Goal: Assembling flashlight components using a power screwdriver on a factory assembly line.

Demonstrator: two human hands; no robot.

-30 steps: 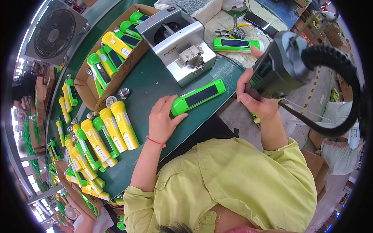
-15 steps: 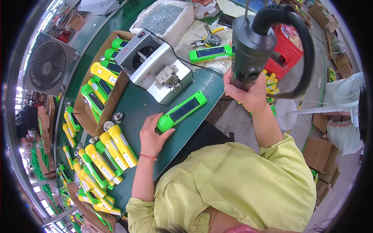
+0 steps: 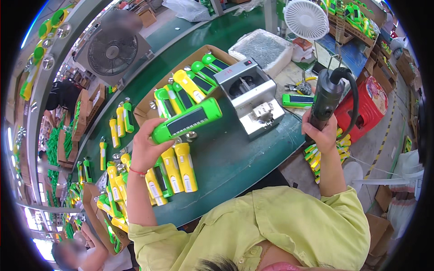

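My left hand grips one end of a green flashlight housing with a dark solar panel, lifted above the table and tilted. My right hand is wrapped round the lower body of a dark electric screwdriver, which hangs upright from a hook with a thick black cable. Its tip is hidden by the hand. Between my hands stands a silver and white bench machine. Below the left hand, yellow and green flashlights lie side by side on the table.
Behind the held flashlight is a cardboard box of flashlights. A white foam tray of small metal parts, pliers and another green flashlight are farther back. A red stool stands right. A co-worker is at lower left.
My left hand has picked the green flashlight up off the table and carried it left. My right hand still holds the screwdriver, now lower and farther out. The view has shifted.
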